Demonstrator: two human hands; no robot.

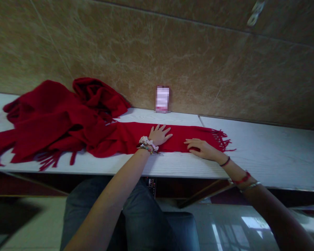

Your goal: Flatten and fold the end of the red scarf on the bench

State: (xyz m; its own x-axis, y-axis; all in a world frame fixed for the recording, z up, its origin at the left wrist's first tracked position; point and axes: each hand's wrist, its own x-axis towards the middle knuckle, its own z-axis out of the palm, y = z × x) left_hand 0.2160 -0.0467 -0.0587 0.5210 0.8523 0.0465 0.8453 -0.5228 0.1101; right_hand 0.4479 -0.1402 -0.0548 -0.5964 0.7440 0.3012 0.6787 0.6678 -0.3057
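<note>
A red scarf (179, 134) stretches flat along the white table, its fringe (221, 139) spread at the right end. My left hand (159, 135) lies palm down on the flat part, fingers spread. To its right, my right hand (200, 148) rests on the scarf near the fringed end, its fingers stretched out and pointing left. Neither hand grips the cloth. Toward the left, the scarf runs into a crumpled heap of red cloth (52, 115) with more fringe hanging toward the front edge. Whether the heap is one piece or several cannot be made out.
Behind the white table (272, 153) rises a brown marbled wall (199, 66). A phone-like upright thing (162, 99), its face blurred, leans there. A socket (255, 14) sits high on the wall. My legs (146, 216) are below the table's front edge.
</note>
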